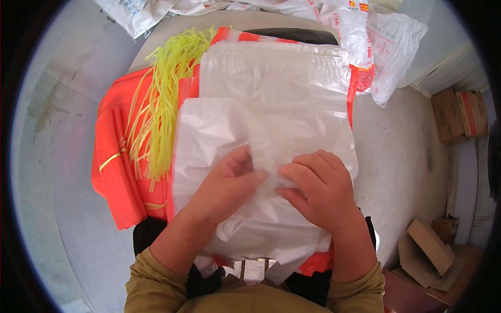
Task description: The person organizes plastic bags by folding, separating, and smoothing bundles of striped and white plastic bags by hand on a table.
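Observation:
A stack of thin, translucent white plastic bags (276, 78) lies in front of me, with a lower sheet overlapping the upper one. Over its middle my left hand (229, 182) is slightly blurred, thumb pointing right and standing away from the bent fingers. My right hand (321, 185) faces it from the right, fingers curved, with a gap between thumb and forefinger. Both hands are close to the film or touching it; no fold of it shows clearly between the fingertips. A narrow space separates the two hands.
Yellow plastic strips (167, 99) drape over red bags (125, 91) at the left. A red roll (122, 167) there is tied with yellow strip. White printed packaging (396, 47) lies at the far side. Cardboard boxes (451, 117) stand right, and an opened carton (425, 255) sits lower right.

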`<action>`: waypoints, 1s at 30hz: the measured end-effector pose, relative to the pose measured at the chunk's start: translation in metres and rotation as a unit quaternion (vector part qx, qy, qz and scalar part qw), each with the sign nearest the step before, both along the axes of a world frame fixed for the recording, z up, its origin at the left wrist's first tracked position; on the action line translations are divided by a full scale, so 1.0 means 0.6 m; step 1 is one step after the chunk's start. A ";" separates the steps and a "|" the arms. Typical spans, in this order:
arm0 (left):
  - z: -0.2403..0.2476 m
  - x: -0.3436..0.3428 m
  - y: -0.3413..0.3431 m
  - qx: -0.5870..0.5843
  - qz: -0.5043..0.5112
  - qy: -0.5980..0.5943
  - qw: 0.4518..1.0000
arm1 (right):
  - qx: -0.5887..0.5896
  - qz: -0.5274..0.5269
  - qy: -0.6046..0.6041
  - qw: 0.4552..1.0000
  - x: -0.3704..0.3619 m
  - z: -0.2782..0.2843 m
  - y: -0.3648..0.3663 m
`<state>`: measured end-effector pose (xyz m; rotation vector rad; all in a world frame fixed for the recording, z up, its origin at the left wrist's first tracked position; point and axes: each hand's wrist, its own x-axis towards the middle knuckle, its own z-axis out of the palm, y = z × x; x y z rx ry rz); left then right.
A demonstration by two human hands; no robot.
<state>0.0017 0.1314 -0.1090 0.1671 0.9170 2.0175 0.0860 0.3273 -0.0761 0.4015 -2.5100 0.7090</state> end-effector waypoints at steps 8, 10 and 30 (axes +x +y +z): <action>0.005 0.002 0.002 -0.020 0.003 0.003 1.000 | -0.051 0.020 0.009 0.998 -0.003 -0.009 0.007; 0.007 0.002 0.004 -0.025 0.009 0.007 1.000 | -0.059 0.020 0.013 0.998 -0.003 -0.008 0.007; 0.009 0.001 0.004 -0.034 -0.001 0.010 0.999 | -0.061 -0.089 0.159 0.981 0.022 0.007 0.037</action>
